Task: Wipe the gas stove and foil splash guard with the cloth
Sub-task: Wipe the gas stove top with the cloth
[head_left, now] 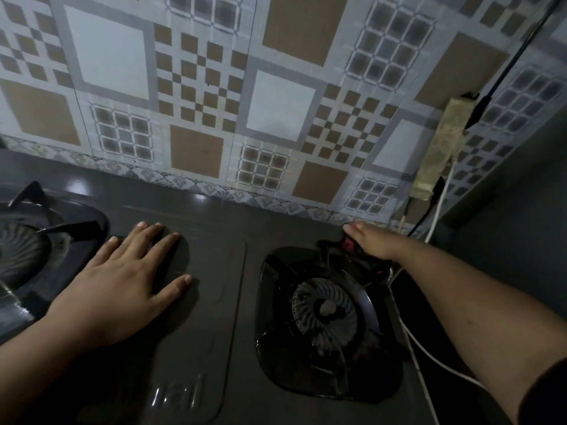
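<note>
**Right hand at back corner of stove, cloth barely visible**

Nearest me, the gas stove (196, 317) top fills the lower frame, dark and glossy. My left hand (122, 277) lies flat on the centre panel, fingers spread, palm down, holding nothing; looks like bracing. Right burner (325, 311) sits between my two arms, left burner (24, 243) cut off at the frame edge.

Further out, my right hand (368, 240) is at the stove's back right corner, curled over something red and dark, probably the cloth (349, 243). Mostly hidden under the hand, so I cannot tell how it is gripped. Right hand is the one on the job.

Behind, the foil splash guard (214, 96) stands up along the stove's back edge, running left to right, just beyond the right hand. My guess: wipe continues along that rear edge or up onto the foil. A white cable (441, 197) hangs close to the right. Dim light, stove dirt hard to judge.
</note>
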